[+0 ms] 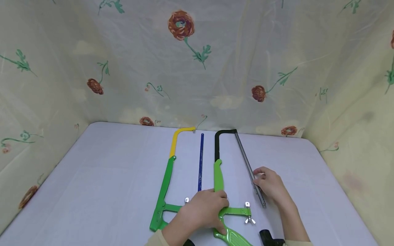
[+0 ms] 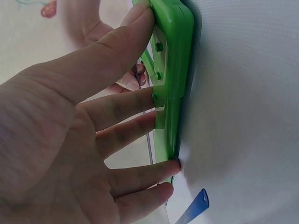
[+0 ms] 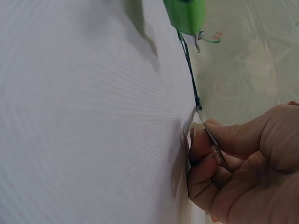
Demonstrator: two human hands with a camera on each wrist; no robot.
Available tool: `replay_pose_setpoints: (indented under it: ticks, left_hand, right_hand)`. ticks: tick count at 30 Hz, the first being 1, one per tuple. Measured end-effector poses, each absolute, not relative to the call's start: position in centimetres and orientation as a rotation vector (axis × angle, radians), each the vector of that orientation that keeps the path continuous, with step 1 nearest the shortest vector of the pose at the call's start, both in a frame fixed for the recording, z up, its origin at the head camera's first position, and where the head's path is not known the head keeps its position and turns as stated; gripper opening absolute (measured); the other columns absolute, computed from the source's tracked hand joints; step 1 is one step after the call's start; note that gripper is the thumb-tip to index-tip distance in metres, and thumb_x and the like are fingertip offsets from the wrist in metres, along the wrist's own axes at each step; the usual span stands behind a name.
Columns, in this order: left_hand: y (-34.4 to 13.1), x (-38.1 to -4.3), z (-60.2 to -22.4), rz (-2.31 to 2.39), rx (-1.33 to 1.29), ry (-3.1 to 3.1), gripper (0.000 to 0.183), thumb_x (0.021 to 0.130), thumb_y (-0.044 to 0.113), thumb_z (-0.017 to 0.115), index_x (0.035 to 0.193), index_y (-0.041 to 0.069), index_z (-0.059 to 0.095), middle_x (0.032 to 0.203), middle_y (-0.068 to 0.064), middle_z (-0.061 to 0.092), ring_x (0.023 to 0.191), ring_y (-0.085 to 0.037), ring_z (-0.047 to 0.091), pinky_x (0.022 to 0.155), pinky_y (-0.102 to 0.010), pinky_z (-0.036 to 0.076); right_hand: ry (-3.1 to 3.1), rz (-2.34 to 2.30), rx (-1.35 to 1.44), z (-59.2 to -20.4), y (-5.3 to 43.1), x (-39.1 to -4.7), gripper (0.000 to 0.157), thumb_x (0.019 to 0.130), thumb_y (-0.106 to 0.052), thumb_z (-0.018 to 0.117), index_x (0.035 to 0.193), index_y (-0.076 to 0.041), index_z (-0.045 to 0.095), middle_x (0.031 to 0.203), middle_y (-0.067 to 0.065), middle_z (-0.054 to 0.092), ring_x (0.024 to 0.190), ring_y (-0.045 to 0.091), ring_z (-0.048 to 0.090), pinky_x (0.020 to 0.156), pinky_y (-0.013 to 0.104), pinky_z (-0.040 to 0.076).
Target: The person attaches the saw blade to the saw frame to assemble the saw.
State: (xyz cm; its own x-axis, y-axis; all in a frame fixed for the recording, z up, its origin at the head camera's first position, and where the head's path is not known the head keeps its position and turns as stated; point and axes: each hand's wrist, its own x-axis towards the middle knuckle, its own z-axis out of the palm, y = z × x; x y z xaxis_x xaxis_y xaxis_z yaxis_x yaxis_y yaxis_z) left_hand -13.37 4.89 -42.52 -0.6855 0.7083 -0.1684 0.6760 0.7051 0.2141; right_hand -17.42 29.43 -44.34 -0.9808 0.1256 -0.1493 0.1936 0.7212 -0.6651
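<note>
head view: light-green saw frame (image 1: 219, 177) at 5 o'clock of centre; left hand (image 1: 204, 206) presses on it, fingers spread, fairly straight. grey blade (image 1: 244, 155) at 4 o'clock, far end meeting black arm (image 1: 217, 147), near end apart from wing bolt (image 1: 250, 220). right hand (image 1: 272, 184) pinches blade, thumb against fingers. judged: blade light, thin, springy, edge likely sharp; best held by flat faces near free end. frame stiff, heavier; grasp at handle (image 1: 235, 237).

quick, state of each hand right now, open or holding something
Left hand: open, thumb and fingers touching the light green saw frame.
Right hand: closed, pinching the grey saw blade.
</note>
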Motion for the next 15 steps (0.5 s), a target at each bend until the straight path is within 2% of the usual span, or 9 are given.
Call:
replay_pose_setpoints:
  ticks: [4,9,15]
  left_hand:
    - [4.84,-13.33,-42.44,0.206,1.094,2.672,0.067,0.065,0.062,0.084,0.122,0.031,0.068,0.129,0.015,0.06,0.115,-0.011,0.059,0.096,-0.025,0.052]
    - [4.83,-13.29,-42.45,0.214,1.089,2.677,0.067,0.064,0.061,0.084,0.121,0.03,0.068,0.129,0.015,0.06,0.116,-0.011,0.059,0.096,-0.025,0.052]
    - [4.84,-13.36,-42.6,0.224,1.083,2.669,0.068,0.064,0.061,0.085,0.122,0.03,0.067,0.13,0.015,0.06,0.118,-0.011,0.058,0.097,-0.026,0.052]
  right_hand:
    - [2.817,-1.132,0.244,-44.23,29.46,-17.46,0.039,0.091,-0.005,0.06,0.129,0.003,0.054,0.085,0.013,0.063,0.072,0.019,0.054,0.06,0.029,0.044]
    - [2.779,-1.171,0.239,-44.01,29.5,-17.32,0.038,0.092,-0.006,0.059,0.128,0.002,0.054,0.087,0.013,0.063,0.075,0.02,0.055,0.062,0.029,0.045]
    - [2.733,-1.262,0.194,-43.74,29.51,-17.1,0.046,0.092,-0.002,0.056,0.138,-0.003,0.05,0.083,0.01,0.063,0.072,0.019,0.054,0.062,0.029,0.046]
